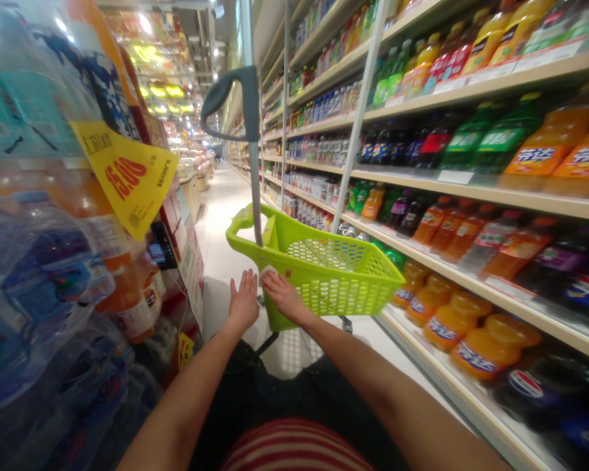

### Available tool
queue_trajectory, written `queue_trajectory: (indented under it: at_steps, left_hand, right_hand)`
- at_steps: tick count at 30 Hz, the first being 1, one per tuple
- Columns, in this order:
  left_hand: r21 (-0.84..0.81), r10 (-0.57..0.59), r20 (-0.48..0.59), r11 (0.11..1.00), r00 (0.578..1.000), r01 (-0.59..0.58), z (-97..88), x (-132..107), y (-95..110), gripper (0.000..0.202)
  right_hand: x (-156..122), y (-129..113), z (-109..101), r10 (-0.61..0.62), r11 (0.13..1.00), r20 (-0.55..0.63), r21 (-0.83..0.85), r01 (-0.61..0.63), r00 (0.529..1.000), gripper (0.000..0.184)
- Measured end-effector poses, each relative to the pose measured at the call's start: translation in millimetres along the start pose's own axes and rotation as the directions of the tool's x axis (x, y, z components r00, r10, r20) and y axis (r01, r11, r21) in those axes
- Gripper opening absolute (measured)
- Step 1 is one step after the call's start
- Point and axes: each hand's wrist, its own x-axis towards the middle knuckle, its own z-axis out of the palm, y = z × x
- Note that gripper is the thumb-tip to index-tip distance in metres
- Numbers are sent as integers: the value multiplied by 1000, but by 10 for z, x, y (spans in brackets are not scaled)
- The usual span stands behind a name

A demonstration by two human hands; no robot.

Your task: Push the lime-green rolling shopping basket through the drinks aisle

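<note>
A bright green shopping basket (304, 261) on wheels stands in front of me, with an upright grey pole and a dark grey loop handle (209, 108). My right hand (285, 299) presses a small white tissue or cloth (267, 270) against the basket's near side, close to the foot of the pole. Only a bit of the white piece shows past the fingers. Just left of that corner, my left hand (244, 303) is held up with its fingers stretched out and nothing in it. The inside of the basket shows no goods from here.
Shelves (481, 173) of drink bottles line the right side. On the left are stacked bottle packs (39, 275) with a yellow price tag (127, 173) jutting towards the aisle. The pale floor (226, 196) runs far ahead between them.
</note>
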Motion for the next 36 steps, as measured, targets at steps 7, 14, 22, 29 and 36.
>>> queue_trajectory:
  at_steps: [7, 14, 22, 29, 36]
  left_hand:
    - [-8, 18, 26, 1000, 999, -17, 52, -30, 33, 72]
    - [-18, -71, 1, 997, 997, 71, -194, 158, -85, 78]
    - [-34, -78, -120, 997, 990, 74, -447, 412, -170, 73]
    - [-21, -37, -92, 999, 995, 36, -761, 841, -327, 60]
    - [-21, -26, -116, 1000, 993, 24, -791, 758, -303, 52]
  right_hand:
    - [-162, -59, 31, -18, 999, 31, 40, 17, 999, 35]
    - [417, 99, -302, 110, 993, -188, 65, -99, 976, 42]
    - [57, 1, -92, 46, 994, -131, 103, -33, 990, 39]
    - [434, 250, -341, 305, 950, -246, 142, -277, 920, 46]
    - [277, 309, -70, 284, 958, -376, 150, -245, 882, 43]
